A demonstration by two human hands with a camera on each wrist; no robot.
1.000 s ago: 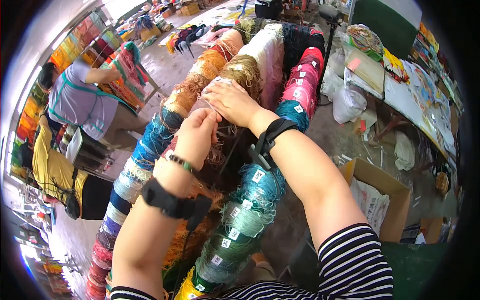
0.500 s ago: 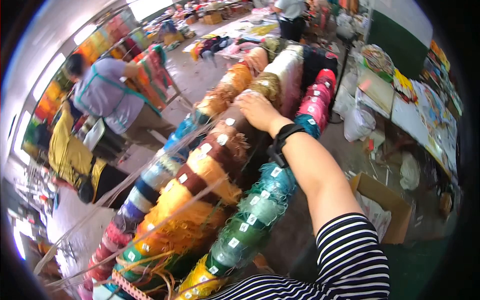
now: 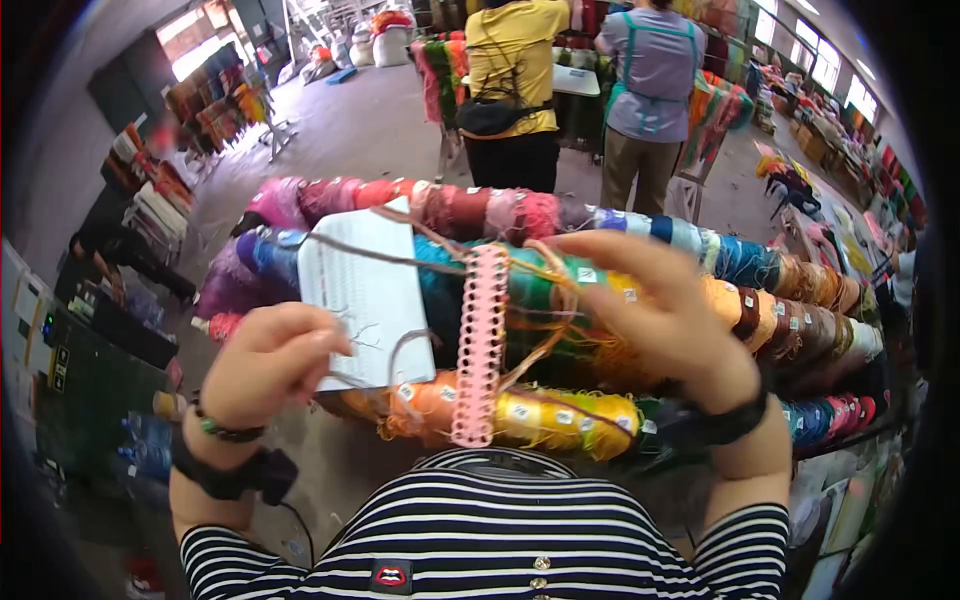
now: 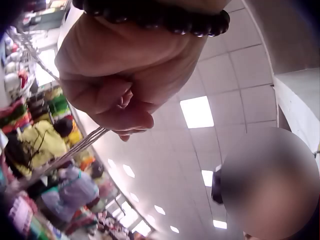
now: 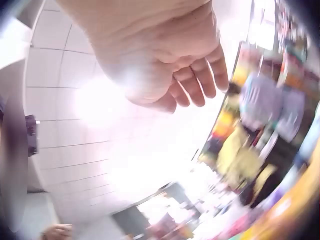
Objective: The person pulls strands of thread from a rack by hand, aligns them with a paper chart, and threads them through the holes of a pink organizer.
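In the head view my left hand (image 3: 268, 362) pinches brownish-grey yarn strands beside the lower left of a printed white sheet (image 3: 345, 245). The left wrist view shows the fingers curled, with the yarn strands (image 4: 82, 145) running out from them. My right hand (image 3: 655, 315), blurred by motion, hovers over the yarn rolls on the right; its fingers are loosely bent and hold nothing in the right wrist view. Between the hands lies a pink strip (image 3: 482, 345) with holes along both edges, with brown and orange yarn lengths looped around it.
Rows of yarn in many colours, with small white labels, lie on long bars, such as the yellow yarn roll (image 3: 560, 415). Beyond them stand a person in yellow (image 3: 510, 65) and a person in lilac (image 3: 650, 85). A large water bottle (image 3: 150, 440) stands at the left.
The view has turned left from the far ends of the rolls to the sheet and pink strip. My right hand has lifted off the brown yarn roll; my left hand has drawn strands away from it.
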